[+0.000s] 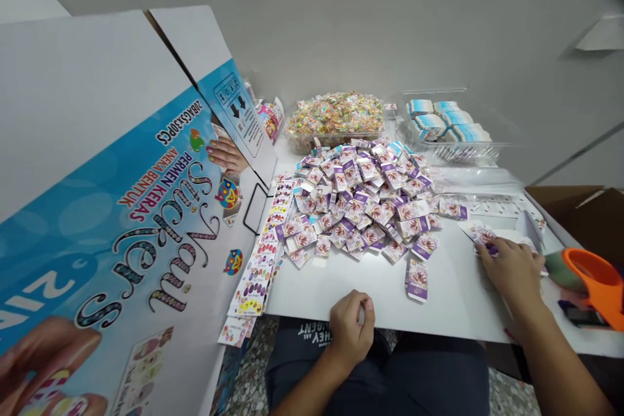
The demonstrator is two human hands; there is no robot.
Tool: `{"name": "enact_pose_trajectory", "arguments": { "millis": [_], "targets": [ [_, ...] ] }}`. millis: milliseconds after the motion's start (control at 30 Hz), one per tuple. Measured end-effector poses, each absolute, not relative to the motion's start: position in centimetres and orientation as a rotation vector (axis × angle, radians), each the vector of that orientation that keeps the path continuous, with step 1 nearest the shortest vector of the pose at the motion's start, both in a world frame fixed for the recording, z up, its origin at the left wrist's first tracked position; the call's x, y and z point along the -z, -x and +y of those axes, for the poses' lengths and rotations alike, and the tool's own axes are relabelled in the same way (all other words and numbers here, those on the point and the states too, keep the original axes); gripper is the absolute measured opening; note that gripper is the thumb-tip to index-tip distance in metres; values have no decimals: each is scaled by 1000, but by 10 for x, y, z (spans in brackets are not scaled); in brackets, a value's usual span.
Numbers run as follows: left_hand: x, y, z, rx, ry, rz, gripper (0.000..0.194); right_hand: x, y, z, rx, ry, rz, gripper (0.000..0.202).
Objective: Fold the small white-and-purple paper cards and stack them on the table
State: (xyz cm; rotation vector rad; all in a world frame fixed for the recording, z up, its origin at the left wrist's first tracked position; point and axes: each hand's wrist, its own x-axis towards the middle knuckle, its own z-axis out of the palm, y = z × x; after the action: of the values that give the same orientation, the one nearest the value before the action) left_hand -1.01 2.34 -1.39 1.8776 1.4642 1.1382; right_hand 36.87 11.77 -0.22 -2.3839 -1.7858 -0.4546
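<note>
left hand (350, 326): loosely curled | right hand (514, 272): palm-down over cartons (482, 233)

White tbl (302, 289): sm. boxes (361, 201) ctr, sticker sheets (260, 266) L, 2 tubs (461, 153) rear.

Small boxes (353, 208), ctr: white + purple, multicolour pics, a few lt-blue sides. Big carton (97, 175), L side: white w/ bright-blue band, red + dark patterned lettering. Sticker sheets (260, 266), L of ctr: white, rows of red/purple/yellow ovals. Wrapped bits (336, 114), top ctr: orange, yellow, green mix. Card stacks (470, 132), upper R: white fading to blue. Plastic tool (604, 296), far R: bright orange. Tabletop (341, 283): white. Trousers (433, 377), btm ctr: dk navy.
</note>
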Motion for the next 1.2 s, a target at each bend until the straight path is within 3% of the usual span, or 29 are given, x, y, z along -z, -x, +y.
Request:
{"name": "enact_pose_trajectory", "arguments": {
  "millis": [433,600,767,900,1033,1200],
  "targets": [
    [10,12,24,-1077,-1730,1489,29,-19,-369,123,851,2001,-1795,36],
    [-9,9,27,-991,-1314,1314,40,-53,-304,88,1020,1591,-1833,5],
    [-28,-6,23,-980,-814,833,71,-53,-190,22,501,1172,-2180,7],
    [-33,-10,16,-957,-585,814,54,-41,-151,-8,158,864,-2283,21],
    [-21,-5,7,-887,-444,678,56,-43,-151,-11,-160,1009,-2028,40],
    [-3,-1,-2,-667,-368,521,78,-53,-148,-6,-632,1231,-1977,40]
  ]
}}
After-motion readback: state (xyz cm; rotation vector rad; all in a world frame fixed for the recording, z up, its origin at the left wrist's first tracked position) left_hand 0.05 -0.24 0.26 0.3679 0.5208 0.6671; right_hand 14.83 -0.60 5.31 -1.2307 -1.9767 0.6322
